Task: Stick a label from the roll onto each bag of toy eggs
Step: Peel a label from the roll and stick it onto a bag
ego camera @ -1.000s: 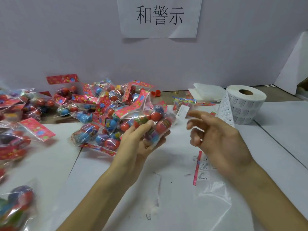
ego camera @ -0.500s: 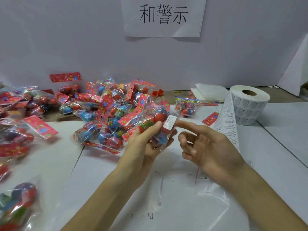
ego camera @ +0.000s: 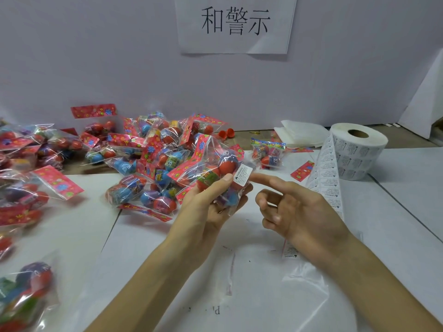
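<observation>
At table centre, left hand grips one bag of toy eggs, held up off the table, thumb across the front. White label sits on the bag's upper right face, over a red egg, just beside the thumb tip. Right hand holds nothing: index finger straight, tip at the label's right edge, other fingers loosely curled. Cannot tell whether the tip presses the label or only lies beside it.

Roll stands well to the right, its strip trailing down toward the right wrist. Pile of bags lies behind the left hand. More bags at far left.

Risks, as judged:
- Label lies over a rounded egg under slack film. With only one edge rubbed down, corners may lift or the film may crease beneath it, leaving a wrinkle.
- Bag is unsupported from behind except by the left fingers. A firm push could roll the eggs and skew the label.
- If adhesive catches the fingertip, drawing the finger back may peel the label up with it.
- Strip hangs close to the right forearm. A sweep of the arm could snag it and tug the roll over, or fold labels onto each other.
- Labelled and unlabelled bags look alike. A done bag dropped on the wrong heap means a skipped or doubled label.
</observation>
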Available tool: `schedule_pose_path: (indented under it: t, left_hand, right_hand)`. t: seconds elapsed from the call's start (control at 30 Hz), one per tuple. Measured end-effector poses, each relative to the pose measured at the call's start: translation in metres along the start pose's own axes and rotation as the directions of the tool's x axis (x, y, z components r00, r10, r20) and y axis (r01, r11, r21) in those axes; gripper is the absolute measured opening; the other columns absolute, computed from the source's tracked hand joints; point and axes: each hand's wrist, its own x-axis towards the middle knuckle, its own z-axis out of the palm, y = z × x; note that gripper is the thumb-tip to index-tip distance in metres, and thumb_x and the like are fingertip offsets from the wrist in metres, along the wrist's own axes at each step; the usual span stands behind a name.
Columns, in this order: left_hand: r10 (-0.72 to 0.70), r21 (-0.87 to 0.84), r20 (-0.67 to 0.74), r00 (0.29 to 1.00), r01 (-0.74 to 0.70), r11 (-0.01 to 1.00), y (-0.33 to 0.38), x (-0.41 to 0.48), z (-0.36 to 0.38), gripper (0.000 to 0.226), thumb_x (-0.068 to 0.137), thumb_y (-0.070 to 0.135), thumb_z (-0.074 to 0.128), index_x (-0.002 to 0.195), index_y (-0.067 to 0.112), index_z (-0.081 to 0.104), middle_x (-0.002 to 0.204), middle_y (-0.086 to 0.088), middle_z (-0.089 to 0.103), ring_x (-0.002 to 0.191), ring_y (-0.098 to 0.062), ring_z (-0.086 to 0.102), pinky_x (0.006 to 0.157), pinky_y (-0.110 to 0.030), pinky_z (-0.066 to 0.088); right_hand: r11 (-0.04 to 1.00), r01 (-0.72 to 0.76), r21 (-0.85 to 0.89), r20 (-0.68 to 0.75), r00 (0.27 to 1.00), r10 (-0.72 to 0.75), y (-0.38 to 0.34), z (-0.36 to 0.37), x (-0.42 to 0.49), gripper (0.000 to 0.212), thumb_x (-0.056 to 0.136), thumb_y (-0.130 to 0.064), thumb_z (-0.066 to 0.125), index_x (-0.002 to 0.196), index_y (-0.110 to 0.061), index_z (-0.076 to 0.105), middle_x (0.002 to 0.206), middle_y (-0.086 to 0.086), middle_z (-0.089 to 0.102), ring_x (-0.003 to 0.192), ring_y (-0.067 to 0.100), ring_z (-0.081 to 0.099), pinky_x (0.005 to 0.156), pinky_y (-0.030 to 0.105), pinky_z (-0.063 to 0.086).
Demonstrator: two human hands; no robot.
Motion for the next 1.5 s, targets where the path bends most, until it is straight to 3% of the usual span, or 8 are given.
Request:
schedule_pose_path:
  t: [0.23,0.83,0.9,1.0,1.1,1.23,1.37,1.5]
  left_hand:
    - [0.001,-0.004,0.007,1.000,-0.001,1.000,0.000,-0.001,0.000,0.062,0.078,0.017,0.076,0.136,0.004,0.059,0.121,-0.014,0.075,0.109,-0.030,0.074,0.089,-0.035,0.062]
    - [0.016,-0.045,-0.070,0.997,-0.019,0.999,0.000,0.000,0.002,0.056,0.076,0.013,0.075,0.129,0.001,0.063,0.115,-0.014,0.076,0.102,-0.028,0.076,0.079,-0.030,0.063]
    - [0.024,-0.045,-0.085,0.996,-0.027,0.999,0.000,0.001,0.001,0.055,0.074,0.013,0.076,0.127,0.002,0.064,0.114,-0.014,0.077,0.101,-0.028,0.076,0.075,-0.029,0.063]
    - [0.062,0.013,-0.094,0.994,-0.061,0.998,0.002,0.003,-0.003,0.058,0.071,0.014,0.077,0.126,0.005,0.064,0.114,-0.010,0.077,0.103,-0.029,0.076,0.077,-0.030,0.063]
    - [0.098,0.129,-0.058,0.994,-0.089,0.988,0.002,0.002,-0.005,0.059,0.067,0.018,0.080,0.123,0.008,0.064,0.112,-0.008,0.078,0.101,-0.027,0.076,0.087,-0.035,0.063]
    - [0.128,0.302,0.009,0.992,-0.125,0.945,-0.004,-0.002,-0.001,0.060,0.069,0.023,0.081,0.125,0.005,0.066,0.113,-0.010,0.077,0.103,-0.029,0.075,0.095,-0.042,0.060]
    - [0.143,0.406,0.053,0.988,-0.152,0.901,-0.009,-0.004,0.001,0.050,0.064,0.031,0.084,0.111,0.016,0.076,0.108,-0.005,0.078,0.103,-0.026,0.075,0.091,-0.039,0.062]
    - [0.096,0.459,0.066,0.993,-0.115,0.881,-0.008,-0.004,0.002,0.054,0.070,0.028,0.084,0.121,0.015,0.070,0.111,-0.003,0.078,0.105,-0.027,0.074,0.093,-0.041,0.061]
  right_hand:
    - [1.000,-0.001,-0.016,0.004,1.000,0.001,0.000,0.000,-0.001,0.043,0.082,-0.031,0.059,0.119,-0.015,0.075,0.076,0.004,0.057,0.054,0.012,0.036,0.058,0.027,0.035]
    - [0.974,0.119,-0.193,0.026,0.993,-0.117,0.004,-0.003,0.001,0.035,0.086,-0.030,0.060,0.116,-0.022,0.077,0.077,0.005,0.062,0.056,0.013,0.041,0.056,0.022,0.041]
    - [0.874,0.260,-0.412,-0.085,0.943,-0.321,0.010,-0.005,0.002,0.028,0.086,-0.024,0.060,0.106,-0.024,0.080,0.069,0.004,0.063,0.055,0.014,0.042,0.054,0.020,0.039]
    - [0.570,0.356,-0.741,-0.115,0.769,-0.629,0.016,-0.008,0.004,0.021,0.089,-0.015,0.067,0.095,-0.032,0.079,0.065,-0.004,0.064,0.054,0.010,0.048,0.055,0.018,0.040]
    - [0.639,0.404,-0.654,-0.148,0.761,-0.632,0.013,-0.008,0.003,0.019,0.083,-0.033,0.070,0.101,-0.035,0.074,0.079,-0.008,0.066,0.062,0.010,0.055,0.060,0.020,0.044]
    - [0.693,0.346,-0.632,-0.133,0.833,-0.538,0.014,-0.008,0.005,0.044,0.072,-0.056,0.071,0.111,-0.036,0.067,0.093,-0.013,0.068,0.069,0.009,0.065,0.061,0.021,0.049]
    - [0.672,0.311,-0.672,-0.129,0.845,-0.520,0.018,-0.005,0.005,0.035,0.074,-0.049,0.077,0.107,-0.039,0.069,0.096,-0.019,0.067,0.070,0.010,0.068,0.061,0.022,0.052]
    - [0.667,0.324,-0.671,-0.129,0.834,-0.536,0.016,-0.009,0.005,0.018,0.084,-0.033,0.081,0.100,-0.030,0.074,0.088,-0.009,0.071,0.068,0.013,0.068,0.065,0.026,0.054]
